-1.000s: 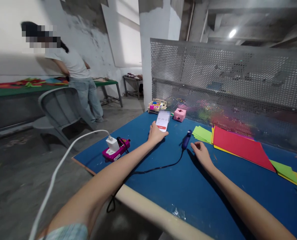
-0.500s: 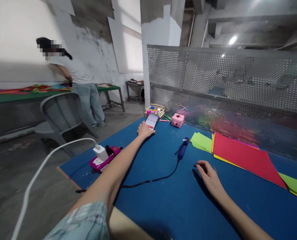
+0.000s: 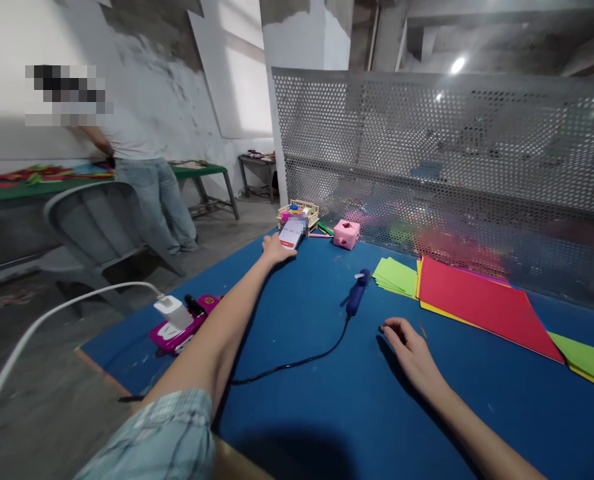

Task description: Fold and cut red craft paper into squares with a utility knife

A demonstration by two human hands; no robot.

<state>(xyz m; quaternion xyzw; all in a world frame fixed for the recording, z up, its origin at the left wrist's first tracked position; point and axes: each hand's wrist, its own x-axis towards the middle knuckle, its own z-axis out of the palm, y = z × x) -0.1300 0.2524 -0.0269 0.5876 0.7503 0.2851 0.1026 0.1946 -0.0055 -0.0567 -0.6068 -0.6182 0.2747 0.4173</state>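
At the far left corner of the blue table, my left hand [image 3: 279,249] is closed round the lower end of a smartphone [image 3: 291,235]. The phone's screen is lit, and its top end reaches to a small stick-built basket [image 3: 313,212] with colourful items in it. My right hand [image 3: 407,341] rests low over the tabletop with curled fingers; a small dark thing shows at the fingertips, too small to name. Between the two hands lies a blue glue gun [image 3: 359,293] with a black cord. A pink cube-shaped box with cut-outs [image 3: 347,235] stands to the right of the basket.
Red sheets [image 3: 481,307] and green sheets [image 3: 395,276] lie at the right back, before a perforated metal screen [image 3: 427,153]. A purple power strip [image 3: 177,332] with a white charger [image 3: 173,311] is at the left edge. Beyond are a grey chair [image 3: 97,220] and a person [image 3: 141,167].
The view has turned slightly to the right, so most things sit further left. My left hand stays on the smartphone, and my right hand keeps its curled pose on the table.
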